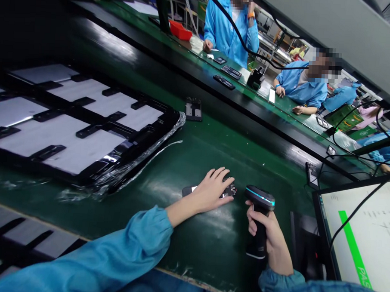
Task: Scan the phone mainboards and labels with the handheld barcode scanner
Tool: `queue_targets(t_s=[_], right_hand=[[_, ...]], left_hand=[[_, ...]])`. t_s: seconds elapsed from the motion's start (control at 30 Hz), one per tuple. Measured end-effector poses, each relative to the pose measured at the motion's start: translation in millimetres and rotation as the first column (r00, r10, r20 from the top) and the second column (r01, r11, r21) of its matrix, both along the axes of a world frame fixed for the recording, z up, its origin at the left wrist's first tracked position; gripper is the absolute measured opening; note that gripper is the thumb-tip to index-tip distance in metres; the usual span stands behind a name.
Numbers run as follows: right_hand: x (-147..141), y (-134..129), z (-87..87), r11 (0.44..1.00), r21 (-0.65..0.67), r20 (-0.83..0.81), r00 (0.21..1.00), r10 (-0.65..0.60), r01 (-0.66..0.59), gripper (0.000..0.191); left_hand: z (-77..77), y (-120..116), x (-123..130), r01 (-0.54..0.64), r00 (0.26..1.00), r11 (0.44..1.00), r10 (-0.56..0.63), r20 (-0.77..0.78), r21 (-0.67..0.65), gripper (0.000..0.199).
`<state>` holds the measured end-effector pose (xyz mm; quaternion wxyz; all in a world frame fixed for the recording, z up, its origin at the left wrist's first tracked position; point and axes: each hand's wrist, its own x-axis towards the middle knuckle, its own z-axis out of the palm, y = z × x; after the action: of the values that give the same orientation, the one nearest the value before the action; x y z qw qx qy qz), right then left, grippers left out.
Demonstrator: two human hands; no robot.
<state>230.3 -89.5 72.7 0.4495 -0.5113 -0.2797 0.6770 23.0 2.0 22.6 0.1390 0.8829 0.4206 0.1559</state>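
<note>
My left hand point(210, 189) lies palm down over a partly assembled phone point(229, 189) on the green mat, fingers stretched out. The phone's dark circuit board shows past my fingertips, and its other end sticks out under my wrist; the middle is hidden. Wrapped around the handle of a black barcode scanner point(260, 198) is my right hand point(262, 224). The scanner is held upright to the right of the phone, apart from it, with a lit blue strip along its head.
Black trays point(83, 115) with pale compartments, edged in plastic film, take up the left. Another opened phone point(193, 109) lies behind. A monitor point(362, 231) with a green bar stands at right. Co-workers in blue sit across a black-edged line; cables point(356, 222) hang at right.
</note>
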Motion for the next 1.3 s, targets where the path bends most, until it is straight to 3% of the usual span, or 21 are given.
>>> queue_targets(t_s=[0.17, 0.47, 0.7, 1.3], right_hand=[[2, 12, 5.1, 0.99, -0.001, 0.073, 0.987, 0.142, -0.142, 0.037], [3, 42, 12.2, 0.953, -0.101, 0.072, 0.954, 0.292, -0.284, 0.038], [5, 46, 15.1, 0.948, -0.114, 0.086, 0.948, 0.306, -0.296, 0.036], [13, 41, 9.1, 0.947, -0.062, 0.034, 0.948, 0.317, -0.314, 0.037]], left_hand=[[-16.4, -13, -5, 0.007, 1.0, 0.999, -0.007, -0.023, 0.036, 0.067], [-16.7, -7, -1, -0.034, 0.999, 0.998, 0.032, 0.038, 0.052, 0.071], [-28.0, -8, 2, -0.094, 0.994, 0.995, 0.091, 0.066, 0.042, 0.07], [-25.0, -6, 4, -0.13, 0.991, 0.991, 0.129, 0.039, 0.019, 0.072]])
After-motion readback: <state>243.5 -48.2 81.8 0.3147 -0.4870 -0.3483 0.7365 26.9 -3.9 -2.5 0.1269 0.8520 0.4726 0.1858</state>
